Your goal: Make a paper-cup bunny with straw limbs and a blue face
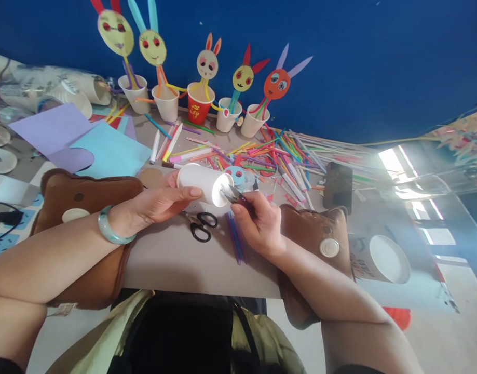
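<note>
My left hand [162, 201], with a pale green bangle at its wrist, holds a white paper cup [197, 184] on its side, the mouth turned right. My right hand [259, 223] grips a dark-handled tool [238, 197], whose metal tip reaches to the cup's mouth; its exact kind is hard to tell. Below the cup, black-handled scissors [201, 227] lie on the table. Purple and blue straws [235, 238] lie just left of and below my right hand. A light blue paper face [238, 176] lies behind the cup's mouth.
Several cups with paper rabbit faces, one a red cup [199, 110], stand along the blue wall. Pens and straws [261, 156] are scattered before them. A phone [338, 187] lies at right. Brown cushions [86, 197] flank the work area. Purple paper [53, 130] lies at left.
</note>
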Motion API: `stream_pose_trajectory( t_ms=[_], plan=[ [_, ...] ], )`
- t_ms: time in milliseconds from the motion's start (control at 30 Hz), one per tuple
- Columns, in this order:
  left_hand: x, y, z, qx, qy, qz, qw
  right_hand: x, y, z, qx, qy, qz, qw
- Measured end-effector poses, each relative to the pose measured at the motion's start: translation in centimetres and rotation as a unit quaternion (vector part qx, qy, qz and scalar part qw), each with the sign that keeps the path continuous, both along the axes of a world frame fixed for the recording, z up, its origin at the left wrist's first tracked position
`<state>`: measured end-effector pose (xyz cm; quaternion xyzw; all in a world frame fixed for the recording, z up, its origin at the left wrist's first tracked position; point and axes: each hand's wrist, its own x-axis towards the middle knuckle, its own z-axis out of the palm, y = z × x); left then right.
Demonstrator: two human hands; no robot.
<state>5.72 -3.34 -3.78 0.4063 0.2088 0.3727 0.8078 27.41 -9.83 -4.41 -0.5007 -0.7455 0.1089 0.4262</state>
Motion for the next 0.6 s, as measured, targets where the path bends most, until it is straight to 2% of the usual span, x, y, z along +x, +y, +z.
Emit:
stream_pose_trajectory(
  t_ms=[267,600],
  plan=[
    [-0.20,-0.09,0.55,-0.012,0.013,-0.015,1.000,0.38,0.35,0.20,0.019,-0.028,0.019,0.999],
    [-0.48,0.05,0.15,-0.024,0.039,-0.021,0.999,0.92,0.70,0.54,0.073,-0.102,0.027,0.992]
  ],
)
